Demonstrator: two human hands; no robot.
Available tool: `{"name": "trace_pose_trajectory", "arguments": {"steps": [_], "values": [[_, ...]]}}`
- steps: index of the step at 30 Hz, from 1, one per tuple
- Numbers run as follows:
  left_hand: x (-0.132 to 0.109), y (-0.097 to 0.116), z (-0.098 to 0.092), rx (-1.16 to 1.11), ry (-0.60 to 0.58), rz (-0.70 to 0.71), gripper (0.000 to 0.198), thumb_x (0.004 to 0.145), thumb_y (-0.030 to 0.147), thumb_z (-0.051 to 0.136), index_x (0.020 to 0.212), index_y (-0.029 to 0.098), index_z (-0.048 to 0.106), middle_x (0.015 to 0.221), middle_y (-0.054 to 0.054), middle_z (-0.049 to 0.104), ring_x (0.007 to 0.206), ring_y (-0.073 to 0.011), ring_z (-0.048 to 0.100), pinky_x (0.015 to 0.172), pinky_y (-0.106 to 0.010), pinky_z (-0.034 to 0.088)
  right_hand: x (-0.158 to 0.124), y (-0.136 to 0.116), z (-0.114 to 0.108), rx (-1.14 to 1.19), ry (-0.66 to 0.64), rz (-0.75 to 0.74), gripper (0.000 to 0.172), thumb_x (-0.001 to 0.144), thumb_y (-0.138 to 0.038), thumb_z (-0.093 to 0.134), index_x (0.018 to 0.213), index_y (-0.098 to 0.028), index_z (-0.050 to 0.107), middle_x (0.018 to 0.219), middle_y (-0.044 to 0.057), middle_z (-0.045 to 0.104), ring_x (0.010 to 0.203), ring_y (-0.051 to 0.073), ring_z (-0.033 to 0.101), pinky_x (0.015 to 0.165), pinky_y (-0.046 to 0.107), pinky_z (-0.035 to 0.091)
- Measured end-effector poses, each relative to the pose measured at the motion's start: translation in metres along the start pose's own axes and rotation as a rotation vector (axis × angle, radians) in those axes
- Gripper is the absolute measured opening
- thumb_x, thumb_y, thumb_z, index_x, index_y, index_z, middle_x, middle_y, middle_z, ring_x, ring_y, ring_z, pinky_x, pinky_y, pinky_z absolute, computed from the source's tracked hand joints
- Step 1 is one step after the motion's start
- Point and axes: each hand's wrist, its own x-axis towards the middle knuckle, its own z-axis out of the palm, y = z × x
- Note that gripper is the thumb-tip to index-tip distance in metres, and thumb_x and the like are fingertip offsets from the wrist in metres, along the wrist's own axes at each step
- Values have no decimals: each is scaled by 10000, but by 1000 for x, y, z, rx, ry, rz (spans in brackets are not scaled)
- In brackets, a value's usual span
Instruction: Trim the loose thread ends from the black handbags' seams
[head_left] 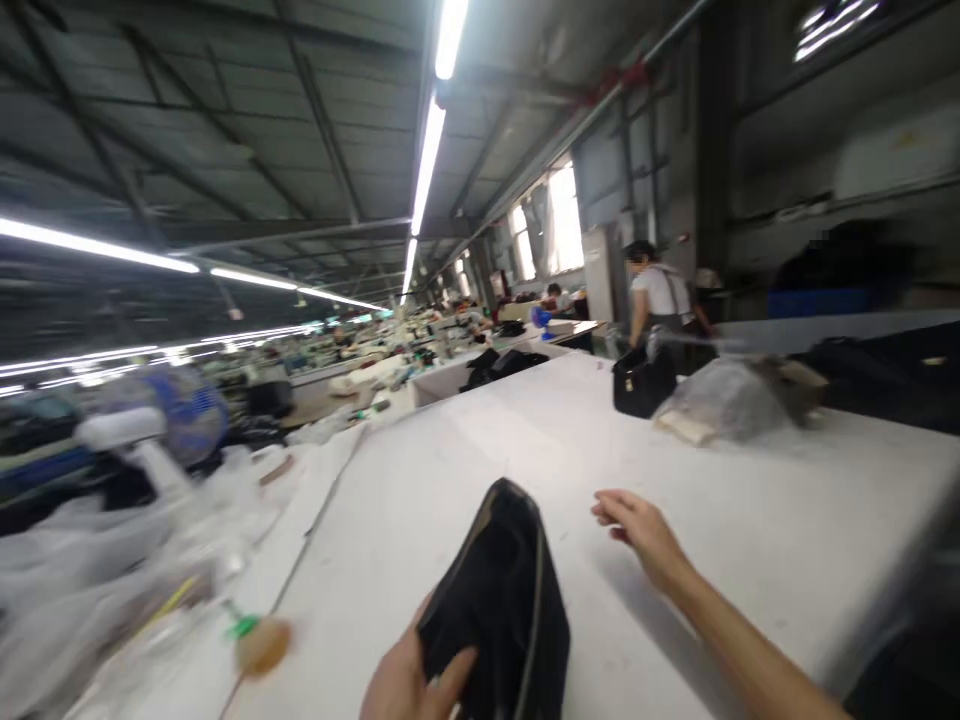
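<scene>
My left hand [420, 665] grips a black bag [499, 600] by its near left side, the thumb lying over the dark fabric. The bag stands tilted above the white table, its mouth parted and a pale zipper-like edge running along it. To the right, my right hand [637, 530] is held over the table, apart from the bag. Its fingers are loosely bent and a little blurred, with nothing visible in them.
The white table [750, 520] bears a black handbag [643, 382] and a clear plastic bag [727, 395] at the far right. A person [664, 300] stands behind. On the left are an orange bottle with a green top [261, 643], plastic sheeting [82, 570] and a fan [184, 415].
</scene>
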Motion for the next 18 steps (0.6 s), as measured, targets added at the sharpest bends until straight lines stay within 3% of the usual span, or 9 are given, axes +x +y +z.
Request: {"name": "trace_pose_trajectory", "arguments": {"steps": [3,8,10,12,15,18], "values": [[-16,6,-21,114,26,-59,434,746,319,606,1171,239,574,1047,-45,619,1003,-244,554,888,-343,442,1,-16,3,-14,-9,-60,391,774,-536,551,881,-173,650,919,93,689,856,206,608,706,302,459],[-12,20,-15,270,108,-70,260,764,387,580,940,208,646,897,-49,498,884,-216,513,793,-331,446,-25,-63,24,-213,-87,-299,399,799,-543,529,805,-172,676,903,82,689,835,206,595,770,322,455],[-11,21,-10,278,155,-29,249,771,411,576,861,192,654,952,-67,483,961,-235,486,861,-354,423,-40,-83,37,-335,-201,-406,365,821,-515,516,818,-190,680,898,57,686,854,201,589,807,320,443],[-11,22,-9,204,173,5,270,796,409,553,910,185,653,1064,-87,497,1050,-248,464,934,-363,385,-50,-98,52,-418,-355,-526,316,846,-465,504,813,-201,675,886,37,678,861,190,586,816,308,438],[-8,25,-17,12,60,4,317,852,387,489,1075,202,615,1087,-67,572,1019,-221,515,912,-321,396,-56,-110,70,-480,-485,-697,233,865,-362,500,795,-212,665,862,19,664,852,168,581,809,289,437],[-1,24,-36,-122,-71,-8,300,843,375,519,1062,198,624,968,-35,633,901,-192,558,824,-279,421,-53,-113,75,-515,-453,-761,196,863,-314,501,797,-221,660,860,13,663,860,163,582,811,286,438]]}}
